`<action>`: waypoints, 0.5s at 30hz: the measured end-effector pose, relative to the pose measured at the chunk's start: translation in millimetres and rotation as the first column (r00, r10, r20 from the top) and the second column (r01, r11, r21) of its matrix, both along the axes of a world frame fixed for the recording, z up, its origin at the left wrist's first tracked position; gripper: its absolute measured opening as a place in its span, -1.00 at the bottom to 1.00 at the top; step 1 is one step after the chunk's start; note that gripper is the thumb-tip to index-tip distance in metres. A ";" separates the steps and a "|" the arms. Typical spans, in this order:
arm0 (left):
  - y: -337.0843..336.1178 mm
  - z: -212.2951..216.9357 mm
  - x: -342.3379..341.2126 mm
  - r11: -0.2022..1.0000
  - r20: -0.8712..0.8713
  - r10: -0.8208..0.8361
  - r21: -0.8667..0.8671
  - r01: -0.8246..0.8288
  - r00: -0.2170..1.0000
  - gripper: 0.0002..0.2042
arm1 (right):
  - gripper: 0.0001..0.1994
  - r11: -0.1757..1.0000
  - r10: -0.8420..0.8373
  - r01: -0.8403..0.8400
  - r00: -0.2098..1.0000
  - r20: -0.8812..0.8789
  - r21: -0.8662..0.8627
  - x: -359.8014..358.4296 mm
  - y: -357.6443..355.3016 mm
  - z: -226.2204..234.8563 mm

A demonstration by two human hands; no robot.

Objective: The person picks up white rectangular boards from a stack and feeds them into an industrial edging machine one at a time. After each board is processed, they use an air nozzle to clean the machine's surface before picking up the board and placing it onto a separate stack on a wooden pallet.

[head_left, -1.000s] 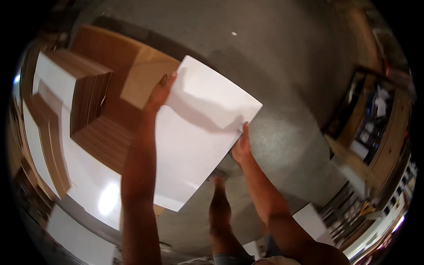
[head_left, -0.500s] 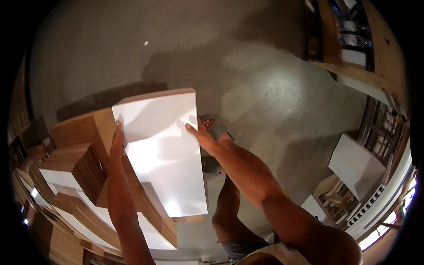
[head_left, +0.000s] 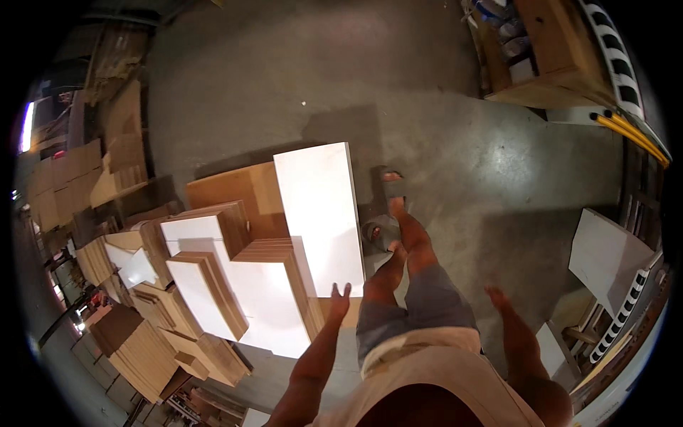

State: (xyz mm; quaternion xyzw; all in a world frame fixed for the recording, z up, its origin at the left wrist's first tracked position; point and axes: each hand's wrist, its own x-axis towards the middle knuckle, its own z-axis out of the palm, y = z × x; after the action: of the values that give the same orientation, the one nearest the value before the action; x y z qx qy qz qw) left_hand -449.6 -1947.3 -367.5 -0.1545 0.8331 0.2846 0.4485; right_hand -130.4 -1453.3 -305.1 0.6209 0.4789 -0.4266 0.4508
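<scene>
A: Where is the white panel?

B: Centre frame, lying flat on a brown board atop the stacks of cut boards, with its near end by the left hand.

A: And the hands?

B: The left is open with fingers spread, gripping nothing. The right hand, lower right, hangs open and empty.

A: Progress?

B: The panel looks placed. Another white panel leans at the right edge.

The white panel, carried in both hands a second ago, now lies flat atop the brown board stack. The left hand has let go, fingers spread at the panel's near end; the right hand has swung well clear.
</scene>
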 end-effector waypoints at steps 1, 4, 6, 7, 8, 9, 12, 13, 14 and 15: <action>24.4 24.4 6.4 0.997 0.039 -0.063 0.038 0.061 0.997 -0.10 | -0.16 0.995 0.091 -0.090 0.994 0.052 -0.031 70.6 -3.9 23.0; 58.7 67.3 28.7 0.994 0.056 -0.105 0.051 0.102 0.993 -0.18 | -0.38 0.969 0.196 -0.175 0.974 0.113 -0.171 156.7 -48.2 63.3; 61.5 75.8 32.9 0.947 0.011 -0.319 0.038 0.318 0.948 -0.21 | -0.49 0.972 0.114 -0.084 0.985 0.127 -0.220 137.6 -70.3 92.4; 76.7 89.4 25.3 0.923 0.096 -0.384 0.055 0.380 0.918 -0.19 | -0.54 0.974 -0.002 0.035 0.989 0.147 -0.224 121.9 -74.0 107.0; 67.3 80.6 18.5 0.815 -0.182 -0.537 0.138 0.562 0.824 -0.28 | -0.54 0.978 -0.093 0.109 0.991 0.092 -0.176 117.0 -69.1 97.5; 102.2 76.6 4.6 0.900 0.125 -0.433 0.125 0.419 0.893 -0.38 | -0.54 0.981 -0.166 0.159 0.985 -0.053 -0.108 124.0 -65.8 82.2; 257.8 84.9 -22.6 0.815 0.079 -0.571 0.176 0.553 0.817 -0.42 | -0.55 0.966 -0.151 0.195 0.958 -0.246 0.167 182.8 -22.1 -4.6; 281.4 88.8 -20.4 0.814 0.060 -0.575 0.142 0.563 0.816 -0.43 | -0.57 0.964 -0.130 0.169 0.973 -0.190 0.205 173.8 10.8 -6.7; 327.5 89.5 -31.7 0.796 0.012 -0.599 0.119 0.593 0.801 -0.44 | -0.59 0.946 -0.147 0.189 0.975 -0.169 0.265 162.9 43.3 -4.5; 374.2 94.5 -29.1 0.786 -0.023 -0.611 0.104 0.610 0.791 -0.45 | -0.57 0.911 -0.077 0.148 0.978 -0.196 0.385 167.4 82.1 4.7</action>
State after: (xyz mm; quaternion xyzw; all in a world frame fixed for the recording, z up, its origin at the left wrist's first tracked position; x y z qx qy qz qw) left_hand -478.7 -1573.1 -273.0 0.1452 0.8194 0.1672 0.5288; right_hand 37.1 -1371.1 -300.4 0.6858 0.5567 -0.3991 0.2459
